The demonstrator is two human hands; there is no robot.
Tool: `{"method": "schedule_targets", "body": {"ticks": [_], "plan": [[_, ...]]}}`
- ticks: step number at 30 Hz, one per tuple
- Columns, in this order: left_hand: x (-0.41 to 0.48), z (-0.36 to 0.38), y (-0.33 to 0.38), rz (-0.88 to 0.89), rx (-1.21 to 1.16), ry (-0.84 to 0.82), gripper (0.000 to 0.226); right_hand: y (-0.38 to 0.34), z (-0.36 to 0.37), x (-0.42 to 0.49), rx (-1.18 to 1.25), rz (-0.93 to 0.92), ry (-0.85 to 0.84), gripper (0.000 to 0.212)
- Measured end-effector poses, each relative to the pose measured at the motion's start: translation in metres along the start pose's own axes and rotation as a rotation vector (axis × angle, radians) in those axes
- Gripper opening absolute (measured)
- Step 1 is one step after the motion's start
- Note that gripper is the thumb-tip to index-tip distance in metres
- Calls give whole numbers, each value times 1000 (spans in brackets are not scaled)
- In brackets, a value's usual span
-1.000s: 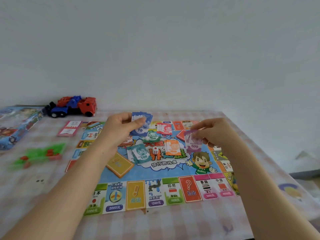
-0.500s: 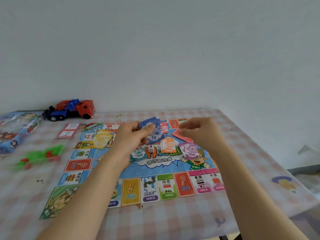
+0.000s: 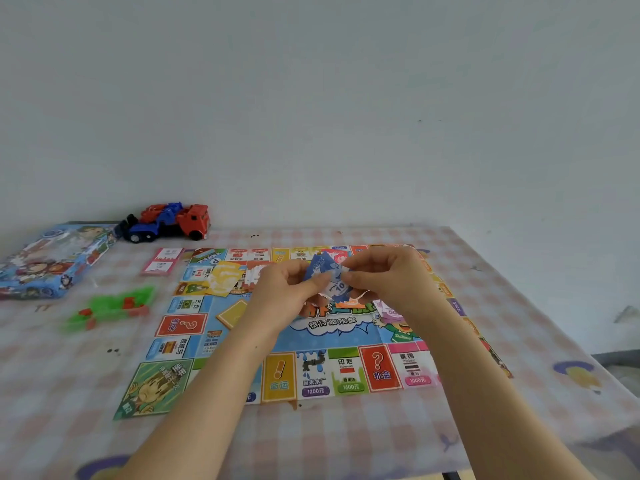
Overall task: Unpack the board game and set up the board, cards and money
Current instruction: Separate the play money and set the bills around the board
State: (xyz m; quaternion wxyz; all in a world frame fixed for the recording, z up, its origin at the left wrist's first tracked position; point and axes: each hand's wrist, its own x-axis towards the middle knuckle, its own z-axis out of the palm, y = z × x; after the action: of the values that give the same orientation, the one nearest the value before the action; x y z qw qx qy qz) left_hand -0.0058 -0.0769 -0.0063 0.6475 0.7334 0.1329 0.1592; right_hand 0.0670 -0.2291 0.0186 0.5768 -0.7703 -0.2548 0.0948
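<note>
At the centre of the frame, above the board (image 3: 311, 341), the left hand (image 3: 280, 292) and right hand (image 3: 388, 282) both pinch the blue money notes (image 3: 329, 275) in their fingers, and a loose pinch could spill thin notes across sorted piles.

blue note (image 3: 333, 277): "money" and "10", held over the board between both hands
board centre (image 3: 332, 322): 银行游戏盘 under a larger title that the hands mostly hide
purple note (image 3: 390, 311): "50" shows, the rest is covered by the right wrist
yellow square (image 3: 279, 375): 命运 with an exclamation mark
waterworks square (image 3: 314, 375): 自来水厂, 1200元
green square (image 3: 348, 373): 印尼, 1600元
red near square (image 3: 380, 369): 机会 with a question mark
pink square (image 3: 412, 368): 泰国, 1000元
left red square (image 3: 180, 324): 机会 and a question mark, lying sideways
left edge squares (image 3: 188, 304): 巴西, and 西班牙 below it
</note>
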Motion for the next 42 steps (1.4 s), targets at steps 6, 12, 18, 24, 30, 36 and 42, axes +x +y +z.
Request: {"method": "schedule_targets", "body": {"ticks": [6, 12, 18, 24, 30, 36, 42], "plan": [[-9, -1, -4, 196, 307, 143, 14, 2, -2, -14, -144, -50, 22, 8], [-28, 4, -9, 201, 386, 161, 18, 12, 8, -25, -221, -23, -27, 6], [-33, 5, -18, 109, 333, 178, 9, 18, 14, -33, -198, -9, -20, 3], [-33, 6, -18, 97, 292, 186, 6, 17, 16, -33, -281, 1, -65, 12], [-32, 3, -23, 160, 430, 162, 12, 15, 17, -31, -367, -31, -57, 10], [-30, 1, -22, 132, 393, 148, 13, 14, 17, -29, -370, -25, -48, 13], [-30, 1, -18, 127, 354, 194, 5, 14, 19, -26, -376, -22, -52, 14]]}}
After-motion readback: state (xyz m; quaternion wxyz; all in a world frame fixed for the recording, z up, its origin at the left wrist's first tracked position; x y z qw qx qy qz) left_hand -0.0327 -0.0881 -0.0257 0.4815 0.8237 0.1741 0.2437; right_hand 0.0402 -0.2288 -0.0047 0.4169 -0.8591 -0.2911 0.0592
